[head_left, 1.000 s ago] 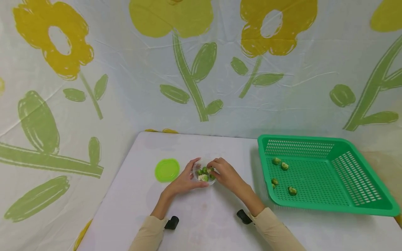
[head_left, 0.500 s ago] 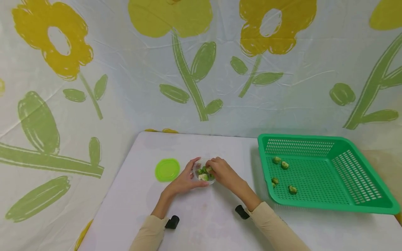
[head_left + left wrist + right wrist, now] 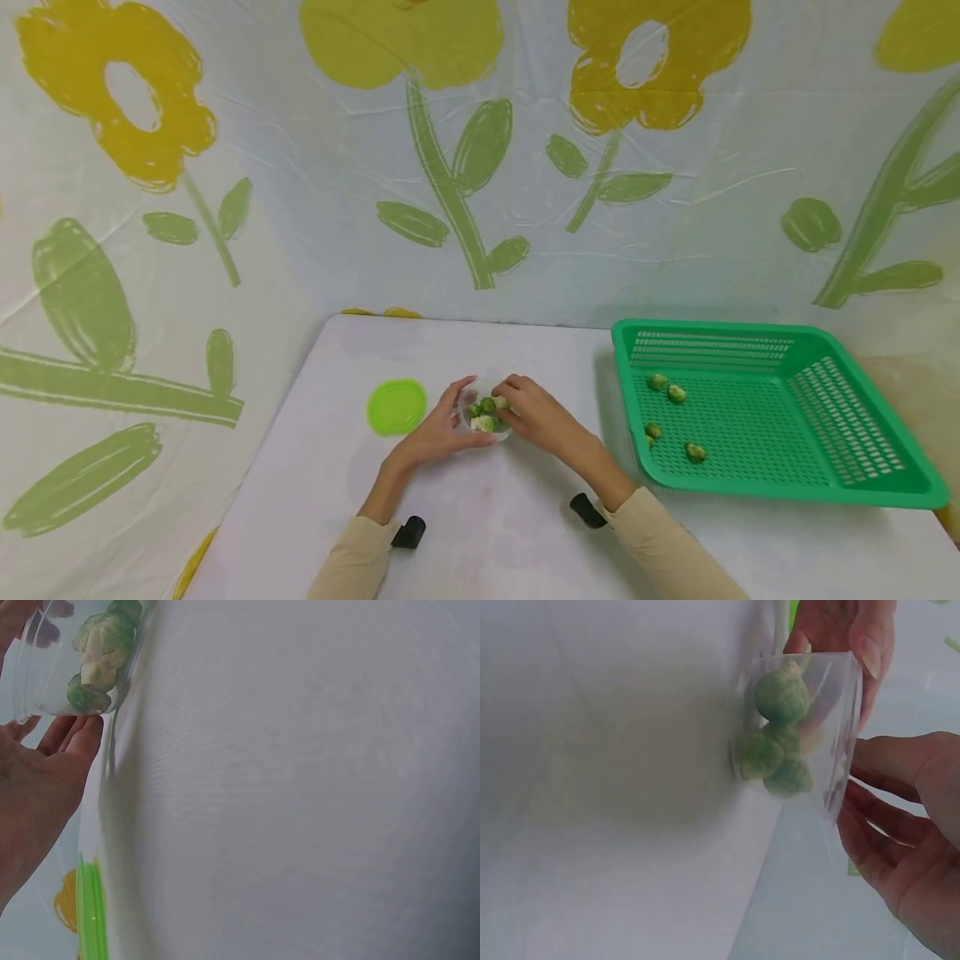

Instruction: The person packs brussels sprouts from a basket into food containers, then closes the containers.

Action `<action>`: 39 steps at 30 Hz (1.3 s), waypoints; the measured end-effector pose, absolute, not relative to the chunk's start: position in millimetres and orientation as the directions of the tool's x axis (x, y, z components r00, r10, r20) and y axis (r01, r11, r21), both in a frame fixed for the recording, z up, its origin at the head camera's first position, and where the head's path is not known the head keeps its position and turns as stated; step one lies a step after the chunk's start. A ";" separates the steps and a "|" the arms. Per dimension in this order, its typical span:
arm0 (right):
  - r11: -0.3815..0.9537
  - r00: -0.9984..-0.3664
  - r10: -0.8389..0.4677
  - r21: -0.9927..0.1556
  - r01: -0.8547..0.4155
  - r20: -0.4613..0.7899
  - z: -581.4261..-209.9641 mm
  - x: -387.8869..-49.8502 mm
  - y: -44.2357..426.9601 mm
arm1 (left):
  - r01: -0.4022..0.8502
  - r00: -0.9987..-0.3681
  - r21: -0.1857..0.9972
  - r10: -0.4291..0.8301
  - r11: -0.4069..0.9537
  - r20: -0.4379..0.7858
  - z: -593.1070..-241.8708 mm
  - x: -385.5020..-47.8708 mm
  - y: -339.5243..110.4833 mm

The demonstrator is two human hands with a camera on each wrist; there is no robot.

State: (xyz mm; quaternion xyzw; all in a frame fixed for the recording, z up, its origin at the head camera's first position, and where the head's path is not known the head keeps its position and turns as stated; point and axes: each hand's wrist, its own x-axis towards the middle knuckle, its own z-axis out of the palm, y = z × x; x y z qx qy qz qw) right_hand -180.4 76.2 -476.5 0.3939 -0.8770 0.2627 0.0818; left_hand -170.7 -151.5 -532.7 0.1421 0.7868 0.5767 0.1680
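My left hand [image 3: 435, 433] is curled round the side of a clear round container [image 3: 486, 385] holding several Brussels sprouts [image 3: 487, 405]. In the left wrist view the fingers of my left hand [image 3: 41, 780] support the container [image 3: 45, 694] from its side, with sprouts [image 3: 105, 641] visible through the wall. Over the rim at the right, my right hand [image 3: 543, 418] pinches a pale cut sprout [image 3: 501, 402] between thumb and fingers. From the right wrist, the fingertips of my right hand [image 3: 907, 825] meet the container's opening [image 3: 847, 735]; whole sprouts [image 3: 781, 694] lie inside, and the pinched one is hidden.
A bright green lid [image 3: 397, 407] lies on the white table [image 3: 480, 533] left of the container. To the right stands a large green perforated basket [image 3: 795, 492] with several sprouts [image 3: 695, 452] near its left side. A flower-patterned cloth [image 3: 315, 208] hangs behind.
The fingers of my right hand have shifted slightly at the container, uncovering more of the pale sprout than half a second ago. My left hand keeps its grip. The head view has shifted slightly.
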 end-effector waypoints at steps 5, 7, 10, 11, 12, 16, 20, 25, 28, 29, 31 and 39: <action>0.565 -0.675 -0.642 -0.372 -0.737 0.362 -468.1 -177.1 85.5 | 0.032 -0.902 0.960 0.422 0.278 -0.093 -531.5 -170.6 -151.1; 0.571 -0.671 -0.636 -0.353 -0.741 0.381 -465.3 -175.8 90.0 | 0.027 -0.901 0.961 0.424 0.276 -0.097 -531.4 -170.8 -151.0; 0.578 -0.664 -0.628 -0.329 -0.747 0.405 -460.5 -174.1 96.3 | 0.023 -0.901 0.961 0.422 0.276 -0.099 -531.9 -170.6 -151.1; 0.580 -0.661 -0.625 -0.320 -0.749 0.416 -459.3 -173.9 98.3 | 0.022 -0.902 0.960 0.419 0.280 -0.102 -531.5 -170.2 -151.2; 0.583 -0.662 -0.618 -0.317 -0.748 0.424 -457.6 -173.5 100.6 | 0.021 -0.903 0.959 0.417 0.283 -0.103 -530.9 -169.7 -151.1; 0.594 -0.655 -0.595 -0.294 -0.748 0.465 -451.3 -172.9 109.7 | 0.027 -0.906 0.953 0.409 0.303 -0.104 -530.2 -168.9 -150.9; 0.585 -0.634 -0.573 -0.282 -0.760 0.519 -445.1 -173.5 119.6 | 0.031 -0.909 0.945 0.403 0.324 -0.108 -530.5 -169.2 -150.7; 0.569 -0.617 -0.560 -0.284 -0.772 0.554 -437.0 -173.5 133.5 | 0.031 -0.909 0.943 0.402 0.332 -0.112 -531.5 -169.0 -150.8; 0.580 -0.617 -0.553 -0.273 -0.767 0.559 -432.8 -172.1 142.4 | 0.037 -0.908 0.942 0.406 0.332 -0.108 -532.9 -169.0 -150.8; 0.587 -0.620 -0.550 -0.270 -0.764 0.559 -431.4 -171.5 145.4 | 0.039 -0.907 0.942 0.407 0.334 -0.106 -533.1 -169.0 -150.9; 0.606 -0.630 -0.540 -0.262 -0.751 0.559 -428.3 -170.2 151.7 | 0.045 -0.906 0.942 0.410 0.333 -0.102 -533.3 -168.9 -151.0; 0.684 -0.693 -0.474 -0.268 -0.678 0.544 -417.1 -163.6 178.1 | 0.059 -0.900 0.941 0.426 0.333 -0.095 -532.0 -169.3 -151.4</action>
